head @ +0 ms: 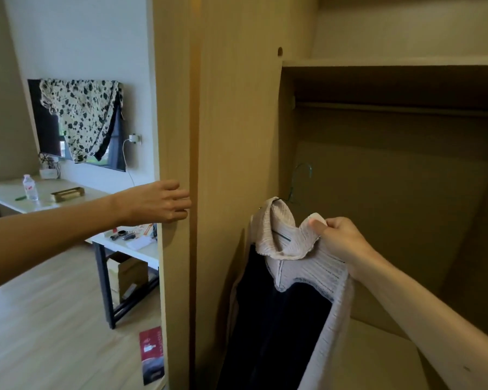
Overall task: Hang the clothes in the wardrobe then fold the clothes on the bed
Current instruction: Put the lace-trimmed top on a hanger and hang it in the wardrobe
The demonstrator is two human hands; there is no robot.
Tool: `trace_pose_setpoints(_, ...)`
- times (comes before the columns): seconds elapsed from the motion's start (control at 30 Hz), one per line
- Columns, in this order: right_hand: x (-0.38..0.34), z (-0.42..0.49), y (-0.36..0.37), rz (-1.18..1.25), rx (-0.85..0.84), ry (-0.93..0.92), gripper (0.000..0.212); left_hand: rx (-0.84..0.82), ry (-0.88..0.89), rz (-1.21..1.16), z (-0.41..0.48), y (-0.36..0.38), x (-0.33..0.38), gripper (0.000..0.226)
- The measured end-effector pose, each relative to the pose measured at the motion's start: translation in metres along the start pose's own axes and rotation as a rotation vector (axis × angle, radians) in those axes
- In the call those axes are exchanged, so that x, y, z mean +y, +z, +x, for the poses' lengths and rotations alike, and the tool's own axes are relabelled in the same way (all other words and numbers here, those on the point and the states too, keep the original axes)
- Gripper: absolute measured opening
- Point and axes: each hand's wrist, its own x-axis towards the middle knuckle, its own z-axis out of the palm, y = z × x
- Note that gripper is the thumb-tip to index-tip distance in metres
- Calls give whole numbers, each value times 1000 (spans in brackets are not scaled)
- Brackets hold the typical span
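1. Two hands were at work: the right hand pinched the collar of a pale ribbed garment on a hanger, while the left hand rested open, fingers spread, against the edge of the wardrobe door.
2. The garment hung just inside the wardrobe opening, well below the rail, with the hook pointing up towards it; something dark hung inside the pale fabric.
3. To do the step well, the lift probably needed to come from the hanger's neck rather than the collar, since cloth alone could slide off the shoulders.
4. The hook looked best raised above the rail, then lowered over it, with its open side turned towards the rail first.
5. The left hand seemed best kept on the door, holding it clear of the opening.
6. The bed was not in view, so the folding seemed yet to come.
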Motion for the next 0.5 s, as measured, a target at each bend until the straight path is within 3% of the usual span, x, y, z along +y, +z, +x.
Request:
trace_pose_setpoints(0.1, 0, 2, -11, -259, 64, -159, 42, -100, -39, -30, 10, -7, 7, 25)
trace_pose_setpoints(0.23, -4, 7, -31, -640, 251, -365, 41, -499, -193, -203, 56, -40, 25, 61)
trace_pose_setpoints(0.4, 1, 30, -72, -892, 421, -556, 41, -254, -482, -687, 127, -55, 1, 76)
trace_pose_setpoints(0.5, 14, 42, -104, -924, 550, -738, 38, -205, -566, -1012, 163, -41, -9, 86)
